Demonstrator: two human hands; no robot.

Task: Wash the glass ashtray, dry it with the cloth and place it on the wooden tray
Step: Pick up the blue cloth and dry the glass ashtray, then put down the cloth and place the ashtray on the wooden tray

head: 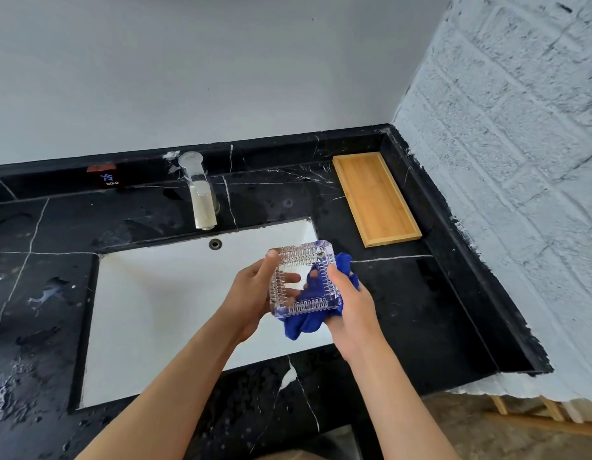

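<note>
A square, ribbed glass ashtray (301,257) is held tilted above the right part of the white sink (161,310). My left hand (251,293) grips its left side, fingers showing through the glass. My right hand (347,310) holds a blue cloth (307,322) pressed against the ashtray's right and under side, thumb on the rim. The wooden tray (376,197) lies bare on the black counter at the back right, beside the wall.
A steel tap (200,194) stands behind the sink, with a "COLD" label (108,180) to its left. The black marble counter (404,310) is wet with droplets on the left. A rough white brick wall (507,161) bounds the right side.
</note>
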